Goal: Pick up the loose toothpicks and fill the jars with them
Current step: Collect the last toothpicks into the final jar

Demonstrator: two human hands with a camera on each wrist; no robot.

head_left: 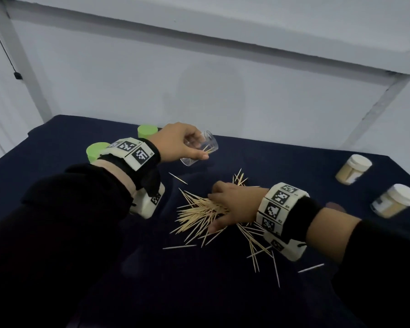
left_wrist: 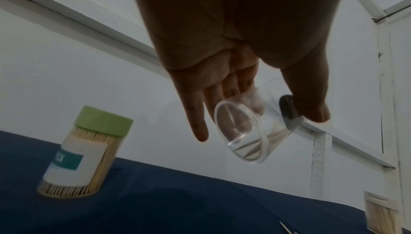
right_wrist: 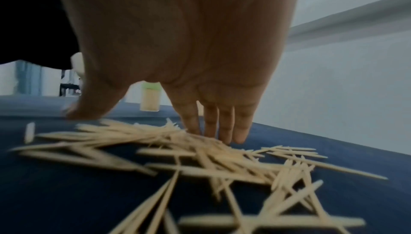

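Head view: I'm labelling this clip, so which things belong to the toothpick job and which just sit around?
In the job:
- loose toothpicks under right hand
- clear jar held by left hand

Lying about:
- two green-lidded jars, full
- two white-lidded jars, full
- dark blue cloth

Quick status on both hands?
Left hand: holding the tilted clear plastic jar.
Right hand: open, fingers on the loose wooden toothpick pile.

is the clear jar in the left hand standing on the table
No, the left hand holds the clear jar tilted in the air above the dark blue table, with only a few toothpicks inside.
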